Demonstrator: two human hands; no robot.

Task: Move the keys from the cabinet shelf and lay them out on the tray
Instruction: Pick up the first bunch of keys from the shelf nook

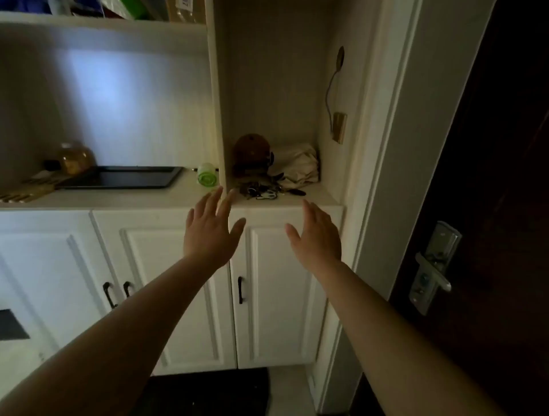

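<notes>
No writing here can be made out. A white label [186, 3] on a box on the top shelf [104, 22] carries dark marks, cut off by the frame edge and too blurred to read.

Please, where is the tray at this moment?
In the head view, the black tray lies on the left part of the cabinet top, between a glass jar and a green roll.

1 tray [118, 178], 1 key pile [260, 190] (count unclear), 2 hands [211, 237].
</notes>
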